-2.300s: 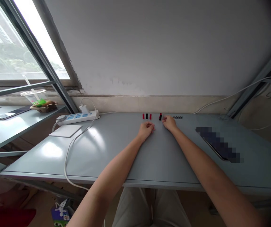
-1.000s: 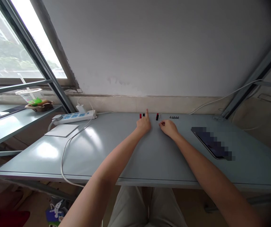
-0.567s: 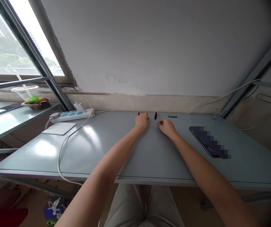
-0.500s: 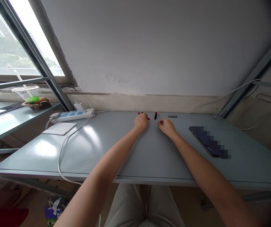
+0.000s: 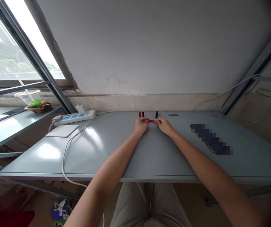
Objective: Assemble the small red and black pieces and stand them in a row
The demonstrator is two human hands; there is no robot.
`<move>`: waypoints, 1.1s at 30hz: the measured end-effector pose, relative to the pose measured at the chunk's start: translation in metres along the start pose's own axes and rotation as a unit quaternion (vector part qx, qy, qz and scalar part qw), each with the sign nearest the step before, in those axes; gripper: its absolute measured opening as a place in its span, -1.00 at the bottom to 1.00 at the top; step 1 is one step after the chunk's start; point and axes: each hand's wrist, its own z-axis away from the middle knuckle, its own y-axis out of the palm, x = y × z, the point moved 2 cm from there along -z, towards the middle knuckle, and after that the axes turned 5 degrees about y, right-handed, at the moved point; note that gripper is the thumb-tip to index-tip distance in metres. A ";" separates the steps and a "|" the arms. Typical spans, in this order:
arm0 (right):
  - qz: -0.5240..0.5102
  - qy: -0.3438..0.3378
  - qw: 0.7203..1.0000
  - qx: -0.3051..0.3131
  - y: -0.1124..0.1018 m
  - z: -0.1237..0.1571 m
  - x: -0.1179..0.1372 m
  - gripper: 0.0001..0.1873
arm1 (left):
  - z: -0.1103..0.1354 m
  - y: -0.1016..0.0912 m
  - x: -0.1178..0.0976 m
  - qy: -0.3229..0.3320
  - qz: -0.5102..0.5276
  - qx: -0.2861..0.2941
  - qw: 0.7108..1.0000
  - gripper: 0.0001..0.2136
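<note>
A slim red tube (image 5: 151, 121), like a marker barrel, lies level between my two hands just above the desk. My left hand (image 5: 140, 126) pinches its left end. At its right end are the closed fingertips of my right hand (image 5: 164, 126); whether they grip the tube or a tiny part against it is hidden. Behind my left hand stand a small red piece (image 5: 139, 114) and a small black piece (image 5: 143, 114). Just behind my right hand is a black piece with a red top (image 5: 156, 114). Several small dark cone-like pieces (image 5: 173, 115) sit in a row farther right.
A dark phone-like slab (image 5: 209, 138), partly pixelated, rests on the grey desk (image 5: 159, 160) at right. On the left are a white power strip (image 5: 76, 117), a white flat square (image 5: 62, 130) and a trailing cable (image 5: 64, 157). A plastic cup (image 5: 28, 97) sits on the side shelf.
My left hand has drawn back slightly from the standing pieces, showing them. The red tube now spans the gap between my hands, and my right hand has moved left to its end.
</note>
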 end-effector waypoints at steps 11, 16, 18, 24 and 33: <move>-0.069 -0.038 0.997 -0.013 0.000 -0.001 -0.003 -0.85 | -0.004 -0.003 0.004 0.011 0.003 -0.020 1.000 -0.82; -0.080 -0.058 0.995 -0.013 0.002 -0.001 -0.005 -0.81 | -0.005 -0.003 0.006 0.018 0.005 -0.019 1.000 -0.83; -0.059 -0.059 0.996 -0.011 0.001 0.001 -0.004 -0.81 | -0.004 -0.003 0.004 0.015 0.003 -0.016 1.000 -0.83; -0.032 -0.071 0.997 -0.021 -0.003 0.005 0.002 -0.81 | 0.001 -0.003 -0.005 -0.019 0.019 -0.018 0.999 -0.80; -0.052 -0.089 0.993 -0.048 -0.006 0.005 0.006 -0.78 | 0.006 -0.003 -0.011 -0.064 0.135 0.054 0.987 -0.76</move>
